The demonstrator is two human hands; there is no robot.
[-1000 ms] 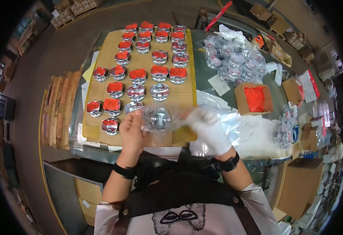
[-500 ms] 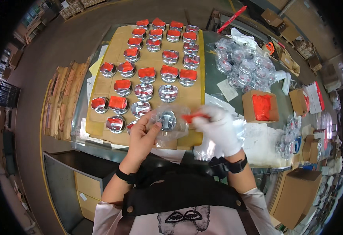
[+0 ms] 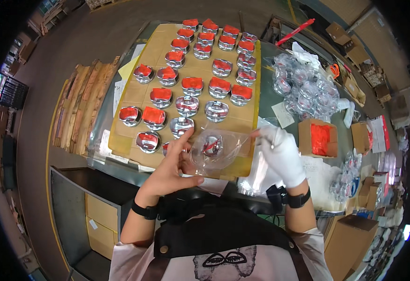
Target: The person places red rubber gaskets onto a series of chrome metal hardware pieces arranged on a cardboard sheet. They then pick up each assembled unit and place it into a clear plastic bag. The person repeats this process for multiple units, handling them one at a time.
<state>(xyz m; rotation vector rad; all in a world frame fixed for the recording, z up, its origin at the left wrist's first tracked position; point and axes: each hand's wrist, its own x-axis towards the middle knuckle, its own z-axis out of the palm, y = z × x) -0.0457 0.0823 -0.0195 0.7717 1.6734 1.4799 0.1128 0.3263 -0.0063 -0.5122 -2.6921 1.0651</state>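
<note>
A clear plastic bag (image 3: 204, 161) with a shiny metal piston (image 3: 212, 146) inside lies in front of me, between my hands. Red shows on the piston through the film. My bare left hand (image 3: 169, 166) is at the bag's left side, thumb and forefinger spread wide; some fingertips are hidden by the bag. In a white glove, my right hand (image 3: 280, 152) pinches the bag's right-hand corner, pulling the film taut. Beyond, several pistons (image 3: 216, 111) stand in loose rows on a cardboard sheet (image 3: 134, 129), most topped with red slips (image 3: 192, 84).
At right, an open cardboard box (image 3: 329, 152) holds red slips. Behind it lies a heap of bagged pistons (image 3: 303, 89). More bagged parts (image 3: 345, 178) are near the right edge. Wooden planks (image 3: 80, 107) stand left of the table; a metal cabinet (image 3: 69, 215) sits lower left.
The red slip has left my right hand, and red now shows on the bagged piston. My right hand has closed on the bag's corner; my left thumb has come off the piston.
</note>
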